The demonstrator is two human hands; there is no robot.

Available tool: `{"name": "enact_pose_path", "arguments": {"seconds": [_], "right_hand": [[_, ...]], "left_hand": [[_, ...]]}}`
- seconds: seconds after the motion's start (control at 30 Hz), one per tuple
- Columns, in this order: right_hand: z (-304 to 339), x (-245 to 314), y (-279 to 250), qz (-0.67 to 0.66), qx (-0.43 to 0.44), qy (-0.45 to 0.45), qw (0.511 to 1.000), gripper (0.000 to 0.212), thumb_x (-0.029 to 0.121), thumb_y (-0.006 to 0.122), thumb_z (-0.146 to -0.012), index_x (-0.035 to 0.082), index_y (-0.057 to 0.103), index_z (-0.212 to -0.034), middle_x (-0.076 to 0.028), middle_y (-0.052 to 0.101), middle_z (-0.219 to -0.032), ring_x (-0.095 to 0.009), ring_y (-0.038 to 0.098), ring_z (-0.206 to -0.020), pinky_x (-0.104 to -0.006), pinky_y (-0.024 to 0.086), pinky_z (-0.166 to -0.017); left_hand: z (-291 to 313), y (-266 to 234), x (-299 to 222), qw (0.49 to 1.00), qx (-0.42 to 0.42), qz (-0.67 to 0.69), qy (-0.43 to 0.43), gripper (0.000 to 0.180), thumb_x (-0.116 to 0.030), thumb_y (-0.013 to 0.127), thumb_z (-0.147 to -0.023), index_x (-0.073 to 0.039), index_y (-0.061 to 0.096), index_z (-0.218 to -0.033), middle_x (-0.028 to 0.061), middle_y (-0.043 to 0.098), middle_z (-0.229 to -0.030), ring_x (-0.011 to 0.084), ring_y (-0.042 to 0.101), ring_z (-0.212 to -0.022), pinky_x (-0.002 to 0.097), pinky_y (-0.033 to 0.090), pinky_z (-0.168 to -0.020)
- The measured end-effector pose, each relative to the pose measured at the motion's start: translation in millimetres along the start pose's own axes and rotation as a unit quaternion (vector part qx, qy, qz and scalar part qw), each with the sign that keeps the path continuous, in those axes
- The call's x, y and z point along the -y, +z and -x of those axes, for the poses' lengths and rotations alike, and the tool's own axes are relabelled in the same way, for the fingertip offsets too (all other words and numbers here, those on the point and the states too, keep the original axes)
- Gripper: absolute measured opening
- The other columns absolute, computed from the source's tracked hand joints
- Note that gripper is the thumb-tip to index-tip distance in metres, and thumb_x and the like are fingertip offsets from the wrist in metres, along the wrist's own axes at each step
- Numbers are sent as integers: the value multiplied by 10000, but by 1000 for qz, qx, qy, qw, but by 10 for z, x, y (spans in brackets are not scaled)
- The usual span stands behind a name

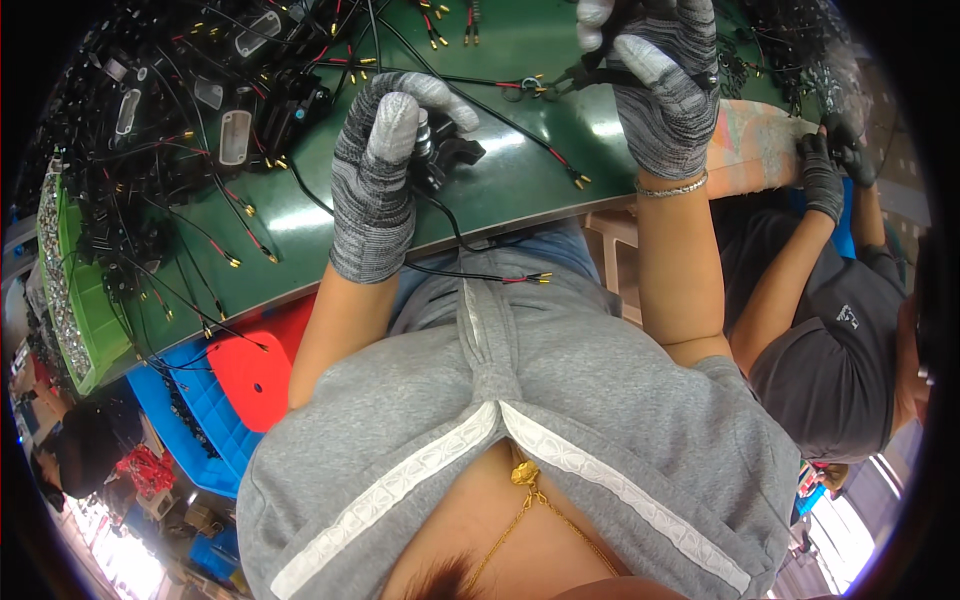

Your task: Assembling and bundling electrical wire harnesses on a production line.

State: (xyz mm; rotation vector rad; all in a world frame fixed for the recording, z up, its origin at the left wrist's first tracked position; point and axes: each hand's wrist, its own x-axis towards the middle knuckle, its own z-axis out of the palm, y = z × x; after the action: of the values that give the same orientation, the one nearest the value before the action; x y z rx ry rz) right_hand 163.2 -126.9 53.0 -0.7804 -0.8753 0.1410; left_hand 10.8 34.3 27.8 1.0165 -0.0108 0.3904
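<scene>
My left hand [376, 170], in a grey knit glove with pale fingertips, is closed around a small black part [436, 158] with a silvery cylindrical piece. A black cable [440, 205] hangs below it toward my lap, ending in red and black leads with gold tips [535, 279]. Raised over the right side of the table, my gloved right hand [665, 110] grips dark pliers [585, 76] whose jaws point left. Near the jaw tips are small rings [522, 88] and a gold-coloured tip; whether the jaws touch them I cannot tell.
The green table [500, 195] carries a heap of black cabled parts [190, 130] at left. Beside it stand a green bin [75, 290] and, lower, a blue crate [190, 400] and red stool-like piece [262, 370]. At right a gloved co-worker [820, 330] sits near an orange-pink sheet [755, 150].
</scene>
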Motion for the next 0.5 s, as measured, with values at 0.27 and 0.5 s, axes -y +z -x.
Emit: {"name": "enact_pose_path", "arguments": {"seconds": [0.27, 0.5], "right_hand": [[-19, -44, -59, 33, -20, 0, 999, 656, 86, 680, -775, 88, 460, -1392, -77, 555, -1111, -160, 565, -904, -243, 485, -721], [-20, -42, -31, 43, -36, 20, 998, 655, 91, 684, -771, 88, 467, -1389, -70, 561, -1102, -142, 569, -894, -228, 497, -702]], "left_hand": [[-1, -84, 41, 998, 39, 44, -1, 259, -282, 598, -954, -25, 620, -927, 174, 665, -905, 219, 643, -784, 330, 544, -723], [-8, -101, 32, 998, 43, 33, -20, 280, -297, 613, -945, -20, 614, -898, 192, 661, -901, 230, 636, -773, 327, 544, -693]]}}
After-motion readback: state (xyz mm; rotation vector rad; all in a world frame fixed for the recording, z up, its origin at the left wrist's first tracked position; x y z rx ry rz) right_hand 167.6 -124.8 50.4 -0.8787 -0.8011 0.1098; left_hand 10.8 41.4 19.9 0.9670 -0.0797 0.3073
